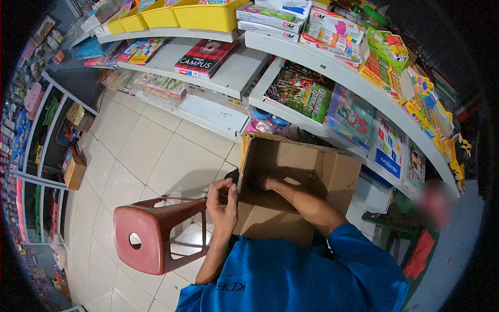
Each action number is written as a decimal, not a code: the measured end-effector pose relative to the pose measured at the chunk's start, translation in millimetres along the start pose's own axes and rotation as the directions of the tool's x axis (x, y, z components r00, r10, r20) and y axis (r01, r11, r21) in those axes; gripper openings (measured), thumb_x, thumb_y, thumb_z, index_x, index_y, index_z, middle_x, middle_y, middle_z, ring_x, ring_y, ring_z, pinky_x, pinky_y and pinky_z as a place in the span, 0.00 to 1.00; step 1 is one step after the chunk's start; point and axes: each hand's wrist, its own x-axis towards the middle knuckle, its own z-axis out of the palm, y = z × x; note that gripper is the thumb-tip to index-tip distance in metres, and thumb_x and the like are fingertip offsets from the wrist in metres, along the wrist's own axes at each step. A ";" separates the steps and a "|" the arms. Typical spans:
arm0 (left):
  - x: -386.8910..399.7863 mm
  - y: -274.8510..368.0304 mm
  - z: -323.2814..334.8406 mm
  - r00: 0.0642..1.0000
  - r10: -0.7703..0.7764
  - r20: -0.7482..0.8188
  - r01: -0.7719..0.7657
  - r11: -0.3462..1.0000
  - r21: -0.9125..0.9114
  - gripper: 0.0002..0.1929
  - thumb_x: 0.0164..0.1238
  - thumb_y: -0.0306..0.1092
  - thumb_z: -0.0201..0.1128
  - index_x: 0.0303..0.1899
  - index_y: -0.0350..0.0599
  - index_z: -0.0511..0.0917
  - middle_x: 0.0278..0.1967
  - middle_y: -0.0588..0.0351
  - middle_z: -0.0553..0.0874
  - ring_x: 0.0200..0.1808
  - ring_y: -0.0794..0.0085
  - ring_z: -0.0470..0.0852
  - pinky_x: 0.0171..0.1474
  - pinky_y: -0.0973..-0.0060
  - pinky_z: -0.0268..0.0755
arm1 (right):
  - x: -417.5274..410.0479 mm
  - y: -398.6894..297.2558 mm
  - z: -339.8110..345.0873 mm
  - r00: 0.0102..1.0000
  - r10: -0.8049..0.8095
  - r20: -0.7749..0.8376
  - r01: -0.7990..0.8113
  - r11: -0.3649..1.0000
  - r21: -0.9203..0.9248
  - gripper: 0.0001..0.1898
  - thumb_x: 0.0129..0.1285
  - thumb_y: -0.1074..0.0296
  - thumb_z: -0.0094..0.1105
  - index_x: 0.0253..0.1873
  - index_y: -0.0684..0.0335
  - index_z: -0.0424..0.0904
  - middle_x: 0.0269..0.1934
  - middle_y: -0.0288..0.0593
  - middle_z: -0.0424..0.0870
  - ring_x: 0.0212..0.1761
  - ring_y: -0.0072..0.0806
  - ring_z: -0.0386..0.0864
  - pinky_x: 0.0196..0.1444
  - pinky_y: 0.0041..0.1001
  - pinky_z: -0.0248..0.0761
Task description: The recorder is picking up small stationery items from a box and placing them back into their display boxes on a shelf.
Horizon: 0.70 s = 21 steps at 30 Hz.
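A large cardboard box (345,183) stands open in front of me, between my body and the shelves. My right arm reaches over its near side, and my right hand (269,184) is down in the shadowed inside; its fingers are mostly hidden. Beside the box's left wall is my left hand (223,202), raised with its fingers bent and the thumb near the fingertips. A small dark object (232,176) shows just past those fingertips; whether the hand holds it cannot be told.
A red plastic stool (146,238) is left of the box on the tiled floor. Ahead, curved white shelves (343,68) carry books, eraser boxes and yellow bins (206,15). A small carton (75,171) sits by the left rack. Another person is at the right, partly blurred.
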 end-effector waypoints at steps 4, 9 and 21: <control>-0.8 1.7 1.9 0.999 -0.034 -0.010 0.034 0.999 -0.019 0.07 0.70 0.23 0.64 0.47 0.35 0.80 0.40 0.56 0.80 0.38 0.79 0.78 0.41 0.81 0.71 | 2.3 -20.9 -19.4 0.991 0.137 0.006 -0.122 0.867 0.484 0.18 0.70 0.60 0.51 0.58 0.62 0.81 0.59 0.52 0.82 0.57 0.47 0.79 0.62 0.40 0.70; -2.2 3.7 -1.1 1.000 0.002 -0.030 -0.002 1.000 0.005 0.07 0.71 0.24 0.64 0.47 0.35 0.80 0.40 0.56 0.79 0.38 0.79 0.78 0.41 0.82 0.71 | -2.8 -33.1 -59.4 0.953 0.173 0.247 -0.225 0.954 0.198 0.20 0.76 0.65 0.45 0.68 0.63 0.72 0.68 0.50 0.73 0.67 0.41 0.71 0.70 0.35 0.61; -5.9 -3.9 4.2 0.998 -0.066 -0.001 0.066 0.996 -0.068 0.07 0.73 0.25 0.62 0.47 0.35 0.80 0.41 0.57 0.79 0.38 0.80 0.77 0.41 0.82 0.71 | 5.7 -16.9 -47.9 0.973 0.041 0.226 -0.057 0.996 0.064 0.18 0.75 0.65 0.46 0.62 0.64 0.77 0.59 0.47 0.81 0.55 0.40 0.78 0.64 0.36 0.69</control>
